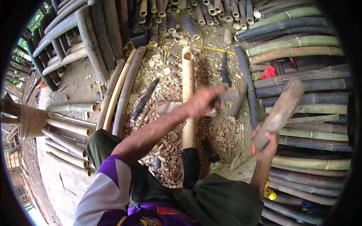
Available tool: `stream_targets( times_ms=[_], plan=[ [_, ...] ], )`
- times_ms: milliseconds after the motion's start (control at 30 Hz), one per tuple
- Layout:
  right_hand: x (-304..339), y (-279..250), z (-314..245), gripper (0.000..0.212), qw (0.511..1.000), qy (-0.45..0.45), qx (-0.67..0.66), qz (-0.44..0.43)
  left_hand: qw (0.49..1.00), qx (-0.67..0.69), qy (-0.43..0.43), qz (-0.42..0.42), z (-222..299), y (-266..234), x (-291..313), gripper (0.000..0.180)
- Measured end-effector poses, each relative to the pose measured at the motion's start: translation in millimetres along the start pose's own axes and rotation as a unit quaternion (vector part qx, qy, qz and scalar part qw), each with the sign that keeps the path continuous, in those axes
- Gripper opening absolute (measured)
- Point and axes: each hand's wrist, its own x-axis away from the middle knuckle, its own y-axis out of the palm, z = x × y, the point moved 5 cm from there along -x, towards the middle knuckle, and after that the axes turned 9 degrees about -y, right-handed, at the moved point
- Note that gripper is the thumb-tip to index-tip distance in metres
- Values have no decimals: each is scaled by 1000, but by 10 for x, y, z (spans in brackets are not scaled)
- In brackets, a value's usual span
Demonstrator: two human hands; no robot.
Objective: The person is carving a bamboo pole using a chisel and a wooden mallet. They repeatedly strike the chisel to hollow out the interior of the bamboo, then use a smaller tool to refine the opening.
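Note:
A pale bamboo pole (188,81) lies lengthwise in front of me, with a round opening near its far end. Its near end runs between my legs against a black covering (190,165). My left hand (203,101) is closed above the pole, around a tool (228,95) smeared by motion. It looks like a short metal blade pointing right, but its kind is unclear. At the right, my right hand (266,141) grips the lower end of a rough wooden block (283,107), raised and tilted up to the right, apart from the pole.
Wood chips (166,154) cover the ground. A dark-bladed knife (146,98) lies left of the pole, another wrapped tool (224,71) right of it, beside a wooden mallet (238,101). Stacked bamboo (301,100) fills the right; bamboo furniture (88,41) stands far left.

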Motion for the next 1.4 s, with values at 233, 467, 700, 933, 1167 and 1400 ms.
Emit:
stream_targets(
  times_ms=[233,467,700,933,1167,1400],
  plan=[
    [956,-329,561,39,985,116,111,58,893,-400,200,-57,-487,428,849,25],
    [1246,-44,614,34,982,148,102,52,910,-379,163,-37,-595,293,834,24],
    [1239,135,586,36,983,148,110,2,913,-365,183,-29,-640,230,834,28],
    [1246,183,564,34,980,148,130,17,920,-353,171,-23,-615,253,836,31],
    [1227,200,503,41,983,149,105,12,922,-350,164,-2,-579,252,805,29],
    [1216,217,414,44,982,137,129,18,932,-321,163,32,-576,219,742,20]
  ],
)
